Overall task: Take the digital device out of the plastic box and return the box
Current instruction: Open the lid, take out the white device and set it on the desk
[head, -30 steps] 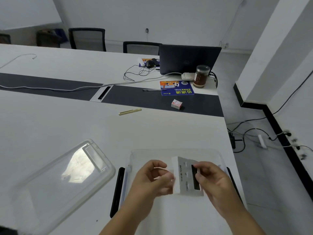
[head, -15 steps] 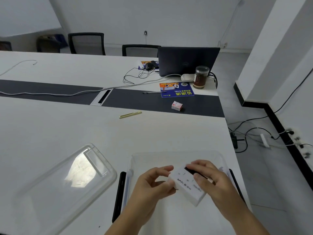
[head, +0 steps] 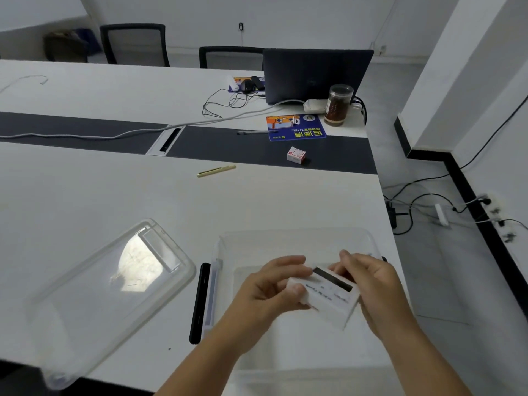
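A white digital device [head: 328, 295] with a dark display strip is held over the clear plastic box [head: 297, 241], which stands open at the table's near right corner. My left hand [head: 271, 287] grips the device's left end with thumb and fingers. My right hand [head: 371, 284] holds its right end, fingers curled over the far edge. The device lies tilted, face up, slightly blurred. The box's clear lid [head: 111, 292] rests on the table to the left.
A black latch [head: 200, 301] runs along the box's left side. A gold pen [head: 216, 171], a small red-white carton [head: 296, 154], a blue leaflet [head: 295, 127], a jar [head: 338, 105] and a laptop [head: 314, 74] lie farther back. The table edge and floor cables are at right.
The device went from standing upright on edge between my hands to lying tilted face up, lower over the box. Both hands kept their hold and shifted slightly.
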`<state>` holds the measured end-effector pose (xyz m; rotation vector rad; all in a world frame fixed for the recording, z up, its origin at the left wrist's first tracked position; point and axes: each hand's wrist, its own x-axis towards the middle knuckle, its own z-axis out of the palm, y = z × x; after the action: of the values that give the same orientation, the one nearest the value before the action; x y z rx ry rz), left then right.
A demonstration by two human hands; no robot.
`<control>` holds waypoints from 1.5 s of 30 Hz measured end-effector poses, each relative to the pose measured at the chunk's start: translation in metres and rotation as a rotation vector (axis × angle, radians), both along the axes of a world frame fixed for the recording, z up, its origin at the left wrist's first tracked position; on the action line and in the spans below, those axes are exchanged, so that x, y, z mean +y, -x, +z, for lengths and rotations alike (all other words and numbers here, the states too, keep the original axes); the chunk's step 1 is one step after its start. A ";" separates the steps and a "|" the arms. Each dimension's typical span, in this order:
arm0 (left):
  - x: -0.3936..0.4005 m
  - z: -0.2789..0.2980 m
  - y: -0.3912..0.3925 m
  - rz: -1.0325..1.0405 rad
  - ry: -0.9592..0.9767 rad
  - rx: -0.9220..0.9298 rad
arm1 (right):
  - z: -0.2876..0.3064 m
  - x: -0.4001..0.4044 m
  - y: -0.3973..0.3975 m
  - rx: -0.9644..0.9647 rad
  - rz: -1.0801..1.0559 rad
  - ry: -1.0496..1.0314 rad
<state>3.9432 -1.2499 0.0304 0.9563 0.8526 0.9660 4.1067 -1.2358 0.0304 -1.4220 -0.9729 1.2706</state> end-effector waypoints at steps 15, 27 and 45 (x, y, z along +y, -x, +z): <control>-0.005 0.012 -0.003 0.236 0.006 0.190 | -0.002 -0.020 0.000 0.032 0.186 -0.076; 0.003 -0.009 -0.005 0.243 0.037 0.236 | -0.020 -0.015 0.013 0.120 0.076 -0.043; 0.065 -0.030 0.002 0.280 -0.265 0.499 | -0.001 0.054 -0.007 0.218 0.218 0.307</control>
<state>3.9408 -1.1851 0.0002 1.3631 1.3253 1.1167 4.1138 -1.1821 0.0291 -1.3945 -0.8255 1.7579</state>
